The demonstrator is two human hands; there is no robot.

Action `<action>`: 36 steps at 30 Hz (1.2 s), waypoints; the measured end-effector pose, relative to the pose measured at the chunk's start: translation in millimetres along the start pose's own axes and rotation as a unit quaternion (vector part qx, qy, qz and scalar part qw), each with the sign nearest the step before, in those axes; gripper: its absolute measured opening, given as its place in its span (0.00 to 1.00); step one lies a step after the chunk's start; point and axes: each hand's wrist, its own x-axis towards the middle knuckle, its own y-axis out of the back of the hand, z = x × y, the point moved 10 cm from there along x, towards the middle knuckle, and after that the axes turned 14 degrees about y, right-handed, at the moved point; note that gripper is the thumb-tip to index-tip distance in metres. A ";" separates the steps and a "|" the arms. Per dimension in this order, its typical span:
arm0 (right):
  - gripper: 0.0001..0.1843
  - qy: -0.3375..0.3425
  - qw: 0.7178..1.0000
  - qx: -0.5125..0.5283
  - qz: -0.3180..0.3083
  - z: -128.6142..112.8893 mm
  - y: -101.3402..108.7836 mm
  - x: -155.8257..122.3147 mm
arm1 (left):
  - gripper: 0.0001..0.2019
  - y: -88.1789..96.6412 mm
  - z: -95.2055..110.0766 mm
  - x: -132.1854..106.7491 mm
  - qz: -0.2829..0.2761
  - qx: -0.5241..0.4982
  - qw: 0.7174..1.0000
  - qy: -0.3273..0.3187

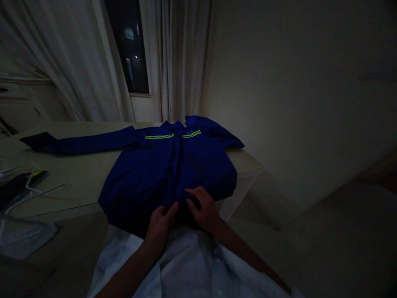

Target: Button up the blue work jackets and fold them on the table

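A dark blue long-sleeved jacket (201, 161) with yellow-green stripes across the chest lies front side up on a table. Its collar points away from me and its lower part hangs over the near table edge. One sleeve stretches out to the left; the other is bent at the right. Near the front closure, my left hand (159, 225) pinches the cloth at the lower part. Just right of it, my right hand (204, 209) is over the jacket, thumb and forefinger apart. Whether its fingertips touch the cloth is hard to see in the dim light.
The pale table (83, 169) has its right corner beyond the jacket. White wire hangers (40, 192) and dark items lie at the left, with a pale bag-like thing (27, 238) below. Curtains (182, 58) frame a dark window (128, 45); a wall (294, 91) stands at right.
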 end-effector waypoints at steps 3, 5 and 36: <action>0.14 0.011 1.000 -0.019 -0.018 17.2 11.9 41.4 | 0.32 2.7 -1.3 -2.7 0.020 0.018 1.000 0.006; 0.14 0.004 0.999 -0.027 -0.026 44.6 12.4 76.2 | 0.33 3.2 -5.8 -5.2 0.021 0.090 0.996 0.016; 0.14 -0.195 0.969 -0.115 -0.096 410.3 -190.1 302.9 | 0.35 32.6 244.0 246.3 0.151 0.705 0.633 -0.283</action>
